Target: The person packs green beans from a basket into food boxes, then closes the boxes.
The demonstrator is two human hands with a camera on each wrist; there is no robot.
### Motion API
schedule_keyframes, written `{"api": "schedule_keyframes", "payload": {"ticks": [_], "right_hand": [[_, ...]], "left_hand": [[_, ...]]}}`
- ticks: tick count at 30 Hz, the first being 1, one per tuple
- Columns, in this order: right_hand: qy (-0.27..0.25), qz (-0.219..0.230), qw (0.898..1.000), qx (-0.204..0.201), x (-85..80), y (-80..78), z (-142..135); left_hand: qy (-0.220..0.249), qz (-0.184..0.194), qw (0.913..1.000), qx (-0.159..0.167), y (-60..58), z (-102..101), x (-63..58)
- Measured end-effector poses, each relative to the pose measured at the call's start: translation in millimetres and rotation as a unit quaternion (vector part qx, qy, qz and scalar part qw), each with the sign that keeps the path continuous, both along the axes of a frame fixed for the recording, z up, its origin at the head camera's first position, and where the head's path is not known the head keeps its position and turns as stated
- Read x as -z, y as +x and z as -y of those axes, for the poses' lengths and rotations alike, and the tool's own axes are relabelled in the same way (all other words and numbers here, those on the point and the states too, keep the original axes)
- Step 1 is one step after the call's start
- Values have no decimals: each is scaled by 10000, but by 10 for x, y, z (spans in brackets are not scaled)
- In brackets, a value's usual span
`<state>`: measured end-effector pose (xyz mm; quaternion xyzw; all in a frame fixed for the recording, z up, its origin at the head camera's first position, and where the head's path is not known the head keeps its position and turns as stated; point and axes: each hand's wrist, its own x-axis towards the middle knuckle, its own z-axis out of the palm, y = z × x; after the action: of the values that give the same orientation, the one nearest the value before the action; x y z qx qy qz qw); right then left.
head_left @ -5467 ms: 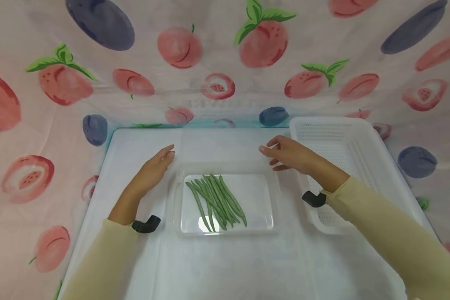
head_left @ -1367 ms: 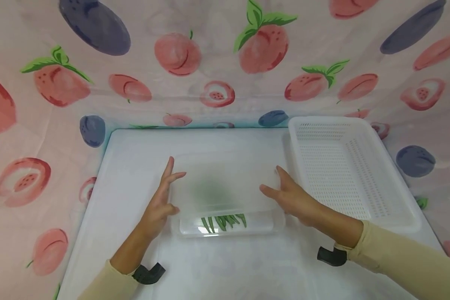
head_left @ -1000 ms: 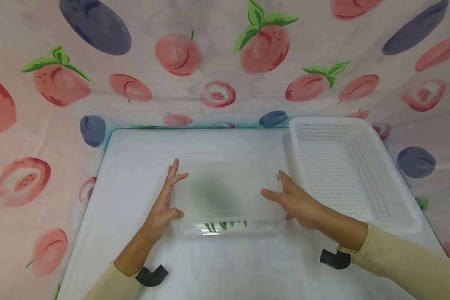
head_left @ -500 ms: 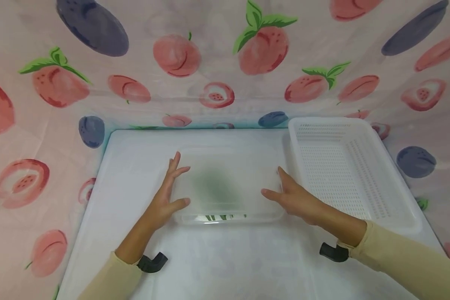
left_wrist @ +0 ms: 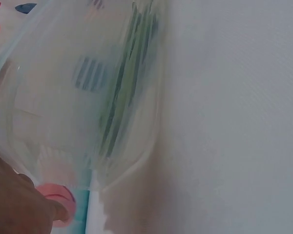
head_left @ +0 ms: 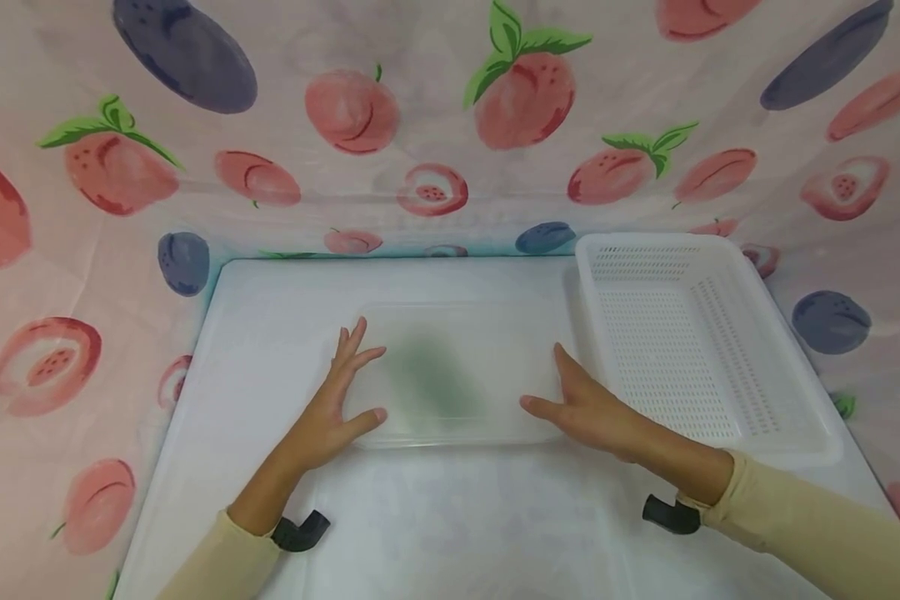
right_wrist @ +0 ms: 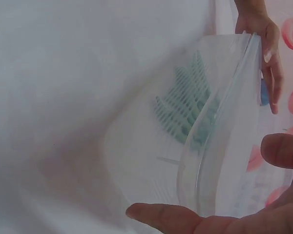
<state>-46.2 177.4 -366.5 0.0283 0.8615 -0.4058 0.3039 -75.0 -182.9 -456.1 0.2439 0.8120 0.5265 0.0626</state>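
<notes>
Centred on the table is a clear plastic container (right_wrist: pixel 136 161), topped by a frosted translucent lid (head_left: pixel 495 358). Green beans (left_wrist: pixel 127 83) show through its wall in the left wrist view; from above they are only a green blur under the lid. At the container's left end is my left hand (head_left: pixel 332 421), its fingers extended along the side and its thumb over the lid's near left corner. My right hand (head_left: pixel 588 407) is at the opposite end, thumb and forefinger spread, the thumb over the lid and the forefinger along the end.
A white perforated basket (head_left: pixel 667 358) stands on the right of the white table (head_left: pixel 450 525), close beside my right hand and forearm. Behind and at both sides hangs a fruit-printed cloth (head_left: pixel 450 117).
Earlier the container was uncovered with the beans in plain sight. The lid has come down over it and toward me, covering the near strip. Both hands have moved in to the ends.
</notes>
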Motion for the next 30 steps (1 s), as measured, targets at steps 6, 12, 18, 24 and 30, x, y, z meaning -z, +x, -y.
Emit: {"api": "schedule_keyframes", "payload": {"ticks": [6,12,18,24,30], "right_hand": [[322,-135,9992,-214,26,-18,20],[584,-425,9964,-454,67,12,15],[691,-500,9945,-609,56,56,7],[660,-524,9943,-651,52,41,18],[798,-528,9921,-811,18,61,14]], "left_hand": [[-192,-119,9997,-59,-2,6,52],[-290,-120,9995,-50,-5,-12,45],[-516,-92,9986,-30,-3,-14,16],[-906,-63,9958,-112,16,-4,5],[-1188,82,9927,-176,71,-9,-37]]}}
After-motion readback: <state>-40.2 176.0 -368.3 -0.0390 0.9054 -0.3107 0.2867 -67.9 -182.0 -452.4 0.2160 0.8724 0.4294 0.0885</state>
